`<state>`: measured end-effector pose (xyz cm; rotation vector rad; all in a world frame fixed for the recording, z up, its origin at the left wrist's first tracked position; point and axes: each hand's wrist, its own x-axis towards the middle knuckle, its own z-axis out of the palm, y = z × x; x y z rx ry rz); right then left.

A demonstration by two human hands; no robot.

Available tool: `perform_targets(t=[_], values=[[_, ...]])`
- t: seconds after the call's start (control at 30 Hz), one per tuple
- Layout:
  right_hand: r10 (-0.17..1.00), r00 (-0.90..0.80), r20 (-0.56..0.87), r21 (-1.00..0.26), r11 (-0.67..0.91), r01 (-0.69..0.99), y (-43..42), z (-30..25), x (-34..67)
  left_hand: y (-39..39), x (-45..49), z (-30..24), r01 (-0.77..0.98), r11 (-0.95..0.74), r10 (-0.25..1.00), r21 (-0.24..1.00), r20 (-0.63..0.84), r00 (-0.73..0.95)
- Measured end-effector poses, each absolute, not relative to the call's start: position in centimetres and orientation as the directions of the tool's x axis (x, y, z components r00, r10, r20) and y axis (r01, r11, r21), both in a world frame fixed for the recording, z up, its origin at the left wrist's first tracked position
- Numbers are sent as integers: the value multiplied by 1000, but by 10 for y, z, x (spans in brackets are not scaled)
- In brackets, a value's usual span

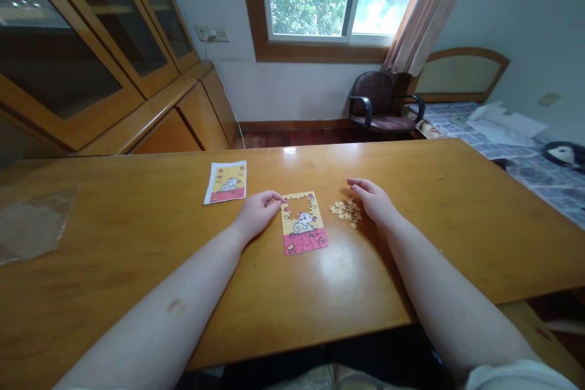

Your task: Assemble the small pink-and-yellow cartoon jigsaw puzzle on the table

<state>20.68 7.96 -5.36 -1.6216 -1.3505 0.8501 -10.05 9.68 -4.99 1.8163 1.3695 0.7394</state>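
A jigsaw puzzle lies on the table, with a white cartoon animal on yellow and pink. Bare wood shows through a gap in its upper middle part. My left hand rests at its upper left edge, fingers stretched out and fingertips touching the border. Right of the puzzle is a small pile of loose puzzle pieces, pale side up. Beside that pile hovers my right hand, its fingers apart and nothing seen in them. The palm side of both hands is hidden.
A reference picture card lies left of the puzzle on the wooden table. At the far left is a clear plastic bag. Beyond the table stand a brown armchair, a glass-door cabinet and a bed.
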Motion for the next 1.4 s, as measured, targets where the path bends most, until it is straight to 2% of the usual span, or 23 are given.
perform_targets(t=[0.1, 0.17, 0.27, 0.4, 0.53, 0.63, 0.8, 1.07, 1.4], values=[[990, 139, 39, -708, -71, 703, 77, -42, 217, 86, -97, -42, 650, -265, 935, 712, 25, 353], [996, 77, 48, -569, -36, 822, 74, -36, 221, 78, -94, -37, 706, -369, 896, 605, 31, 442], [994, -83, 76, -466, 109, 878, 70, -33, 222, 68, -90, -32, 700, -488, 832, 521, 35, 554], [968, -230, 100, -388, 251, 887, 70, -37, 214, 63, -87, -32, 659, -554, 777, 508, 33, 628], [930, -345, 123, -370, 366, 854, 72, -43, 205, 65, -87, -32, 650, -560, 772, 515, 39, 634], [917, -383, 113, -354, 397, 847, 74, -46, 203, 65, -88, -31, 662, -561, 773, 497, 30, 633], [942, -315, 115, -317, 336, 887, 73, -44, 204, 63, -87, -30, 656, -592, 749, 469, 19, 662], [953, -296, 57, -310, 299, 903, 66, -34, 209, 65, -88, -34, 641, -583, 753, 499, 36, 657], [972, -213, -100, -425, 152, 893, 52, -17, 218, 63, -88, -32, 649, -601, 742, 467, 23, 670]])
